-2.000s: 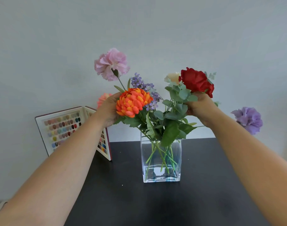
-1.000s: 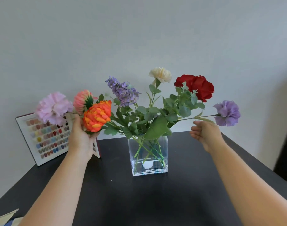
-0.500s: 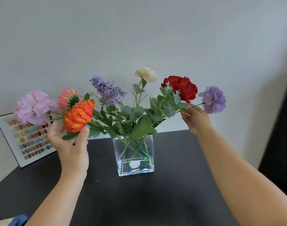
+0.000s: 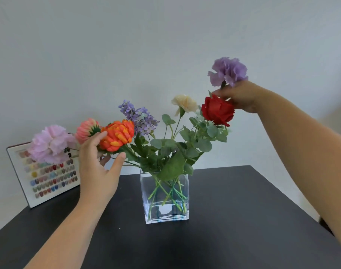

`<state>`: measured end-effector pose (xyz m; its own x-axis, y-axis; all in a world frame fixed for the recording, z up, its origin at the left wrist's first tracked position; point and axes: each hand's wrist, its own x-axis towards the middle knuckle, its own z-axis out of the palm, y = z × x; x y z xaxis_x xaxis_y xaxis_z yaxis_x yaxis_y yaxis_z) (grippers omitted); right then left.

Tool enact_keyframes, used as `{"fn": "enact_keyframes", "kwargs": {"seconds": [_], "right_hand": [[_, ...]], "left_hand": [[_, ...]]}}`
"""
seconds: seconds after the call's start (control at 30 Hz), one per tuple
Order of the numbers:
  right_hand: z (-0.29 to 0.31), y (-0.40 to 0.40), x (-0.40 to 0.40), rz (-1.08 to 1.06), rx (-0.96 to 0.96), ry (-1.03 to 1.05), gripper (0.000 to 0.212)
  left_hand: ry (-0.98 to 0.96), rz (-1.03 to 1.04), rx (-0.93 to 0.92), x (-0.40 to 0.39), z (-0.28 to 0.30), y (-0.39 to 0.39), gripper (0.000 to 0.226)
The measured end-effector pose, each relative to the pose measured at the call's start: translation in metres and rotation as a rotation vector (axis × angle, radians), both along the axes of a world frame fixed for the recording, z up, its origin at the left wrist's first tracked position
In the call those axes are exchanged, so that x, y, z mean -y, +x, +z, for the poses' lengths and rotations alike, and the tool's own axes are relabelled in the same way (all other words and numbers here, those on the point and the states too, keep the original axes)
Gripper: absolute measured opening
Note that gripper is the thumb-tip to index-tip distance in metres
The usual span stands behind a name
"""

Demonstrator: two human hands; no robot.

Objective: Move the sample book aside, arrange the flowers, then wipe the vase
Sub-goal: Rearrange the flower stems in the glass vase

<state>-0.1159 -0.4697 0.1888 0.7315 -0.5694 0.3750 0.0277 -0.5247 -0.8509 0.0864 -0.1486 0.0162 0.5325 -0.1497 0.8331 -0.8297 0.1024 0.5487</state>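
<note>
A square clear glass vase [image 4: 164, 199] stands at the centre of the frame on a black table [image 4: 233, 220], with green stems crossing inside it. The left hand [image 4: 97, 167], at centre left, has its thumb and fingers spread around the underside of the orange flower [image 4: 117, 135]; the fingertips touch the bloom, but no stem is pinched. Just left of it lie a coral flower [image 4: 86, 130] and a pale pink flower [image 4: 49, 144], both leaning outward toward the left edge. The right hand [image 4: 241, 98], at upper right, has its fingers pressed together on the stem just beneath the purple carnation [image 4: 228, 71], holding that bloom above all the others; the exact contact is partly hidden behind the red rose [image 4: 217, 110], so the pinch appears firm rather than certain. A cream flower [image 4: 184, 103] and a lavender sprig [image 4: 138, 118] rise between the two hands above eucalyptus leaves [image 4: 202, 136]. The sample book [image 4: 47, 177] stands propped at the left of the frame, on the table's far left corner against the wall, well apart from the vase.
</note>
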Motion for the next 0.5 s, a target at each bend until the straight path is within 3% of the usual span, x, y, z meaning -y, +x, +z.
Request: {"fn": "enact_keyframes", "kwargs": {"seconds": [0.13,0.23,0.5], "right_hand": [[0.023,0.029,-0.030,0.005,-0.021,-0.164,0.011],[0.036,0.049,-0.053,-0.042,-0.039,-0.317,0.019],[0.055,0.071,-0.086,-0.041,-0.078,-0.474,0.013]], "left_hand": [[-0.002,-0.017,0.008,0.006,0.007,0.004,0.060],[-0.001,-0.044,0.016,0.008,0.011,0.006,0.054],[0.056,-0.079,0.074,0.010,0.023,0.012,0.052]]}}
